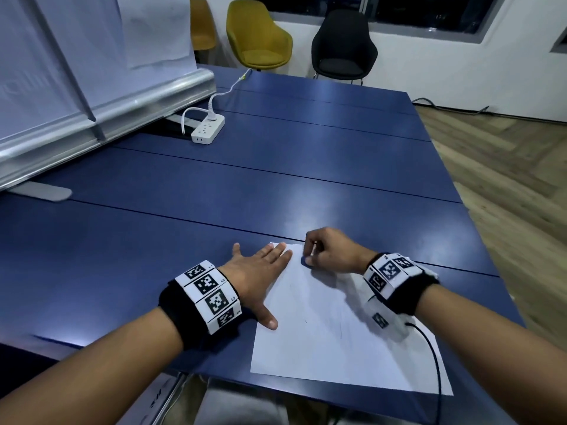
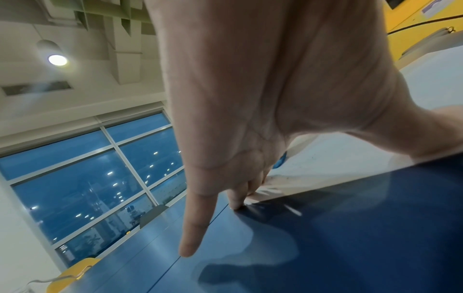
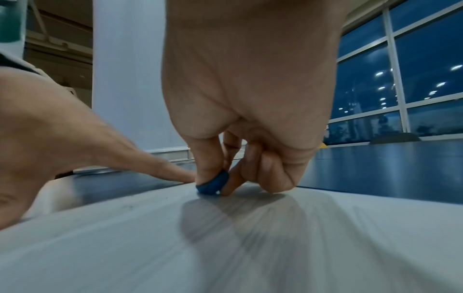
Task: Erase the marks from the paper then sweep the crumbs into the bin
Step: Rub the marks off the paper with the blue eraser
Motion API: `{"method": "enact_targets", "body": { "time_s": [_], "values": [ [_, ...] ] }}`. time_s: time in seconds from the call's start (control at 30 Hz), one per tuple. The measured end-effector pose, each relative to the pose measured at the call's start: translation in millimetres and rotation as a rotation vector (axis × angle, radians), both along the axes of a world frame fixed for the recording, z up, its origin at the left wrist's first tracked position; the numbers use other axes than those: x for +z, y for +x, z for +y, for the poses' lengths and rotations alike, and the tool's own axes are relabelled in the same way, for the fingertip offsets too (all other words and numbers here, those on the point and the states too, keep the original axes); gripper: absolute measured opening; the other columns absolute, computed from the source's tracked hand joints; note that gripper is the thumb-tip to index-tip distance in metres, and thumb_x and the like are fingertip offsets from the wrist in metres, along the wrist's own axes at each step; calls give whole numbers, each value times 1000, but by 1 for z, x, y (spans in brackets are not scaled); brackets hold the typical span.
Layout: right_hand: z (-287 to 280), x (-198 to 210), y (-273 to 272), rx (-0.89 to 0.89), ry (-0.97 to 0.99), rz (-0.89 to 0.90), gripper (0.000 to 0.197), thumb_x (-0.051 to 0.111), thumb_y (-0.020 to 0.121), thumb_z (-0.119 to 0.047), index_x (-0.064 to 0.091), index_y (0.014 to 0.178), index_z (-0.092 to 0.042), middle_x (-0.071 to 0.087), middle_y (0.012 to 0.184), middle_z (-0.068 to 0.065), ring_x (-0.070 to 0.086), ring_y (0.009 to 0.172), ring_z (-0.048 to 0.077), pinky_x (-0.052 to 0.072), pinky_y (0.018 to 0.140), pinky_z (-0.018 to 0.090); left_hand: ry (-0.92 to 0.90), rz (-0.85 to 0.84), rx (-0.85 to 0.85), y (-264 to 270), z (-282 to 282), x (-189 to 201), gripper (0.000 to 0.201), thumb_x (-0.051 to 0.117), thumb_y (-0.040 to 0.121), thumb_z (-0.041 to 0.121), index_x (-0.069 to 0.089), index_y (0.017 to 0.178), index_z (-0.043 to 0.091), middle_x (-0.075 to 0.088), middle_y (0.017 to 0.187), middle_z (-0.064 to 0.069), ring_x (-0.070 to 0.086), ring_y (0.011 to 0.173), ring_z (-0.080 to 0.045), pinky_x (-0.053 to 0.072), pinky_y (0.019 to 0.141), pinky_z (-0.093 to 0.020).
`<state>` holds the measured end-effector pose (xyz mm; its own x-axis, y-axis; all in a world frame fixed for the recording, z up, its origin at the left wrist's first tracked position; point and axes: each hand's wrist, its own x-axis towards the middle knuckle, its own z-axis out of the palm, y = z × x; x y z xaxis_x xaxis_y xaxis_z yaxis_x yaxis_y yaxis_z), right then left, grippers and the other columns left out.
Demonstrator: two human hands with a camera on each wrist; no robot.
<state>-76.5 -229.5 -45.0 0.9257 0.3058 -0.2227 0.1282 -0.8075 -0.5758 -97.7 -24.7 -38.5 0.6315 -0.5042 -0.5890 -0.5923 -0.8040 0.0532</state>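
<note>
The right hand (image 1: 329,251) pinches a small round blue eraser (image 3: 213,183) on the white paper sheet (image 1: 331,342) — the left hand (image 1: 256,279) lies flat, fingers straight, holding the sheet's edge.

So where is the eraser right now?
The blue eraser is pinched in the right hand, pressed on the far edge of the paper, just right of the left hand fingertips.

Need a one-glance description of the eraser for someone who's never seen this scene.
Start at the blue table and find the white paper at its near edge. At the sheet's far end, the right hand pinches a small rounded blue eraser against the paper, beside the fingertips of the flat left hand. It is the only blue lump on the white sheet.
</note>
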Motion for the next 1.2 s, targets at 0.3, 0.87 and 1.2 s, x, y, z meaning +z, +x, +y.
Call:
{"method": "enact_targets", "body": {
  "time_s": [0.3,0.87,1.2],
  "values": [
    [-6,5,-3,57,-47,25,10,72,78,-17,66,74,-23,63,69,-4,57,65,11,41,58,21,78,-30,-36,0,-10,4,134,80,68,61,-19,154,34,-25,162,-7,-17,151,-20,-3,108,-76],
    [3,1,-35,245,-2,123,7,70,80,-14,65,78,-19,57,62,-6,49,53,4,37,53,14,83,-41,-54,1,-10,3,138,82,66,61,-22,153,36,-24,163,-6,-18,151,-18,-5,105,-79],
    [11,3,-53,299,-18,168,10,70,79,-17,64,76,-25,59,60,-9,53,55,1,42,56,16,91,-32,-52,2,-10,2,137,82,66,60,-22,153,36,-28,162,-4,-19,150,-18,-3,105,-79]
  ]
}}
